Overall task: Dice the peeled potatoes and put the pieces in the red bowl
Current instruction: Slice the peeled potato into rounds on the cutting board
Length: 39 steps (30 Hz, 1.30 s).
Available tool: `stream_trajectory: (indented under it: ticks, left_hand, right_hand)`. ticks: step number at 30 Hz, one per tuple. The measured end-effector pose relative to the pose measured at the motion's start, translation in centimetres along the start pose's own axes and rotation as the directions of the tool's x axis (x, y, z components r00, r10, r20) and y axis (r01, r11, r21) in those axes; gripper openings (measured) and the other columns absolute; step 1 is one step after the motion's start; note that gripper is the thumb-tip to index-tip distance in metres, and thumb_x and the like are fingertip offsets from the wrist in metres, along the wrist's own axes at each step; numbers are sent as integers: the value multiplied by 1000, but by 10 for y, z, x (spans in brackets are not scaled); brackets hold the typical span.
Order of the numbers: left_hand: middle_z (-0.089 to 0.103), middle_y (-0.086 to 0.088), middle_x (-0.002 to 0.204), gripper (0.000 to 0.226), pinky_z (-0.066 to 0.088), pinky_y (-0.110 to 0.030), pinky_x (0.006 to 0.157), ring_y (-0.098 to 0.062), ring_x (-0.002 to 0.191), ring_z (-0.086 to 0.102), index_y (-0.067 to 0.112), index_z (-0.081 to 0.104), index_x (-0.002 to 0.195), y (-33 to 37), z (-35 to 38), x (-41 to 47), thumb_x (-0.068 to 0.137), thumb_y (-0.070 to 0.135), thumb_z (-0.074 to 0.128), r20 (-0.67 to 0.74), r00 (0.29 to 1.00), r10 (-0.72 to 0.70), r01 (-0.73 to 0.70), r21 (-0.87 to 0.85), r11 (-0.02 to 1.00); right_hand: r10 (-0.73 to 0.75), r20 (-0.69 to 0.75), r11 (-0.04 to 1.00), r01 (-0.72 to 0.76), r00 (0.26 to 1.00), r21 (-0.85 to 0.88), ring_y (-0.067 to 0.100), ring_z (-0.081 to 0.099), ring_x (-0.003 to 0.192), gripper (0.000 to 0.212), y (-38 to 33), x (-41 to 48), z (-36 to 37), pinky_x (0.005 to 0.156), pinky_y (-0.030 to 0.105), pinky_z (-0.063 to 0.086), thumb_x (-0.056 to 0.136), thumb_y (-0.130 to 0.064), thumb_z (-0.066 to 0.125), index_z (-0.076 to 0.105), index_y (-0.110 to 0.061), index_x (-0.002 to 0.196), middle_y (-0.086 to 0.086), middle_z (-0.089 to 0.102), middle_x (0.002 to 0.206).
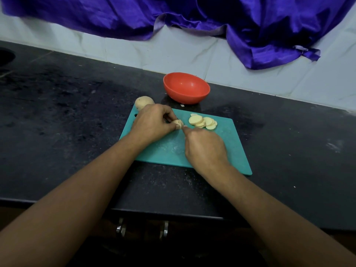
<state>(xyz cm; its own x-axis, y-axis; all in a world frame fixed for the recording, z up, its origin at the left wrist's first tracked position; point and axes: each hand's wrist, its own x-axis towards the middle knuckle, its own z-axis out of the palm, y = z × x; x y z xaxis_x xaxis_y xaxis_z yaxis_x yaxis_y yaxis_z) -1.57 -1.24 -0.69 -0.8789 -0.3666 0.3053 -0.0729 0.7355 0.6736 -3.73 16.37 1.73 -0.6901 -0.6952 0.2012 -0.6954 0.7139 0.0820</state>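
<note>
Black speckled stone forms the counter [57,112], which runs along a wall of white tiles [134,53]. We see a purple cloth [192,16] hanging in folds over the upper part of that wall. Two metal handles [121,228] show below the counter's front edge.

A teal cutting board [227,151] lies flat on the counter, set at an angle to the edge. The red bowl [186,87] stands upright on the counter just behind the board, near the wall. A whole potato [143,102] lies at the board's far left corner, partly hidden by the left hand [154,124].

The left hand pinches a small potato piece [178,123] between thumb and curled fingers, over the middle of the board. A fanned pile of round slices [202,122] lies on the board just to the right of that piece.

The right hand [205,147] is seen from the back with its fingers curled under, close to the piece. We cannot tell what it grips, since the palm side is hidden.
</note>
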Motion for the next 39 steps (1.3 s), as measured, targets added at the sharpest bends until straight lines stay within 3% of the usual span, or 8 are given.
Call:
stream_trajectory:
  ticks: [10, 14, 16, 22, 26, 29, 32, 39]
  left_hand:
    - [70, 16, 77, 20, 61, -33, 76, 3, 74, 66, 29, 74, 87, -1, 0, 0, 76, 34, 89, -22, 999, -28, 28, -12, 1000]
    - [70, 17, 77, 21, 61, -32, 75, 3, 74, 65, 28, 74, 88, -2, 0, 2, 76, 36, 89, -23, 999, -30, 30, 6, 1000]
    - [70, 17, 77, 21, 60, -32, 74, 3, 74, 65, 28, 74, 88, -3, 0, 2, 77, 37, 89, -24, 999, -24, 24, 12, 1000]
    - [70, 17, 77, 19, 56, -24, 72, 3, 73, 64, 30, 75, 87, -4, -3, 1, 78, 40, 88, -1, 1000, -6, 6, 1, 1000]
    - [70, 17, 75, 17, 57, -27, 72, 2, 71, 65, 31, 76, 86, -5, -3, 1, 78, 38, 89, 3, 1000, -1, 1, -12, 1000]
    - [71, 17, 74, 16, 58, -29, 71, 3, 69, 65, 31, 76, 82, -6, -2, 1, 77, 38, 89, -5, 1000, 5, -5, -23, 1000]
    - [71, 17, 74, 17, 60, -33, 71, 3, 68, 65, 31, 74, 81, -8, -1, 2, 76, 38, 89, -18, 1000, 4, -4, -33, 999]
    - [70, 19, 69, 20, 60, -37, 70, 2, 65, 65, 34, 71, 73, -9, 0, 3, 76, 40, 90, -7, 1000, -9, 9, -36, 999]
  right_hand:
    - [-69, 92, 988, 81, 993, -133, 25, 60, 84, 54, 0, -5, -12, 62, 37, 37, 104, -19, 43, 33, -16, 157, 4, 65, 107]
    - [-89, 88, 986, 101, 992, -134, 21, 49, 73, 53, 9, -4, -9, 61, 37, 37, 103, -21, 44, 37, -21, 156, 1, 60, 93]
    - [-69, 72, 993, 75, 995, -92, 20, 52, 73, 50, 16, -5, -8, 62, 37, 42, 104, -26, 43, 41, -29, 154, -4, 57, 87]
    - [77, 47, 971, -85, 996, 224, 25, 65, 88, 34, 36, 10, -11, 73, 35, 51, 100, -33, 53, 68, -38, 130, 1, 72, 96]
    - [108, 111, 913, -143, 988, 383, 17, 64, 80, 25, 40, 34, -25, 73, 34, 55, 94, -30, 64, 77, -35, 114, -8, 68, 88]
    - [73, 112, 915, -111, 991, 389, 11, 62, 79, 19, 36, 48, -32, 71, 29, 48, 93, -29, 67, 80, -32, 107, -12, 69, 90]
    - [36, 123, 943, -75, 992, 326, 13, 65, 85, 13, 28, 57, -34, 76, 32, 55, 91, -30, 69, 81, -30, 98, -12, 74, 98]
    - [34, 264, 957, -107, 964, 270, 25, 72, 65, 22, 18, 71, -61, 65, 40, 63, 81, -15, 58, 80, -17, 79, 5, 74, 71]
